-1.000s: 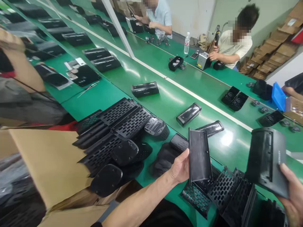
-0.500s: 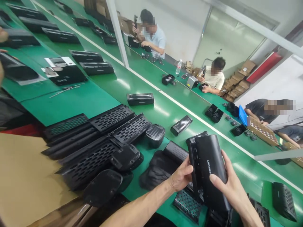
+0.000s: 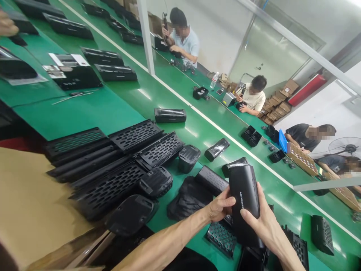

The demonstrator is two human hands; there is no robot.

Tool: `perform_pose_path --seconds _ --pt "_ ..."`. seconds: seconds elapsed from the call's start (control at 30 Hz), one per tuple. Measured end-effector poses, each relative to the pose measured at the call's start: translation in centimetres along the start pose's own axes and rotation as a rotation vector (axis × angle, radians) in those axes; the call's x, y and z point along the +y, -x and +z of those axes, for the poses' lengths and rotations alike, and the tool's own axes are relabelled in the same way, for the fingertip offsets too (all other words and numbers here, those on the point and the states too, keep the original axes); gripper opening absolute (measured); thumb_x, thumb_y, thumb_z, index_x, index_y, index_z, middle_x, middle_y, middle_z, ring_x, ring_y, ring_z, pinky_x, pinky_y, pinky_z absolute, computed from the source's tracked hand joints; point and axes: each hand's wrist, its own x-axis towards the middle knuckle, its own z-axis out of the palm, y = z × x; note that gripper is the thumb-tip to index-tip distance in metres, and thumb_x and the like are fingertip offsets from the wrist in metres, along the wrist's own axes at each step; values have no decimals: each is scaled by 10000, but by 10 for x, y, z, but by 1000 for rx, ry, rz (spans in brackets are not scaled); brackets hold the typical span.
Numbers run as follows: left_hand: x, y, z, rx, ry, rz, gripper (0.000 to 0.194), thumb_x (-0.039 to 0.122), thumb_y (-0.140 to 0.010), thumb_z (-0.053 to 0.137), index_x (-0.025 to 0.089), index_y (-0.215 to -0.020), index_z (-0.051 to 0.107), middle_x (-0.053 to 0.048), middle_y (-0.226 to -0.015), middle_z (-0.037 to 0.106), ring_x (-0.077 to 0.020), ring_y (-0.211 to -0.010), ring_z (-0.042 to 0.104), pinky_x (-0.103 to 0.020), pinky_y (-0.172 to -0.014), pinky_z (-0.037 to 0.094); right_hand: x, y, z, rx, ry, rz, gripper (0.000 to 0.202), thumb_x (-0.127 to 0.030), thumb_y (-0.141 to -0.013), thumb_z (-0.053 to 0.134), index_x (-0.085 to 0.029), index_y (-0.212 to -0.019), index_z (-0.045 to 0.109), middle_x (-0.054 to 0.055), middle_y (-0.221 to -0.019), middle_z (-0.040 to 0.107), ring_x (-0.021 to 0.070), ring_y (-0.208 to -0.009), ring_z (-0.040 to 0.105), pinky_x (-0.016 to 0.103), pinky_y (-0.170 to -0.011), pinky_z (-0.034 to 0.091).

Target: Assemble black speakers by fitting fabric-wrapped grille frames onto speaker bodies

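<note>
A black speaker housing with "MERKURY" in white letters is held tilted between both of my hands. On its left edge my left hand closes, thumb on the front and fingers behind. Gripping the right side, my right hand has its thumb across the front face. Under and beside the hands lie a black perforated grille, a crumpled black cloth and another long black housing. A further housing rests just behind the held one.
Stacked perforated panels and black end caps sit to the left beside a cardboard box. Single housings stand along the green bench. A white post rises from it. Several co-workers sit across the bench.
The housing has turned in my hands: its open inner side showed at the left before, and now the lettered outer face hides it. My hands have shifted slightly left in view.
</note>
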Motion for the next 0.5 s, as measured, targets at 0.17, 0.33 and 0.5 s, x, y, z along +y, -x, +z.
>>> perform_pose_path --seconds 0.17,0.33,0.5 --pt "3 -8 7 35 -9 11 787 416 -726 901 289 -1417 547 -94 -1287 693 -292 -1098 701 -338 -820 561 3 4 -16 -14 -86 -68 1125 -683 -818 687 -243 -1690 129 159 -1651 382 404 -1459 455 590 -1189 379" --pt "16 -16 23 127 -26 177 806 378 -644 950 275 -1344 564 -73 -1232 699 -299 -1129 679 -405 -921 559 34 36 28 443 -273 -133 1151 -624 -770 786 -315 -1669 136 143 -1670 291 425 -1491 382 619 -1165 392" --pt "23 -20 25 188 -170 198 820 429 -617 968 260 -1317 575 -86 -1241 699 -322 -1185 649 -479 -1025 519 39 35 77 792 -365 -145 1083 -533 -723 864 -265 -1585 266 177 -1585 380 423 -1434 424 621 -1152 372"
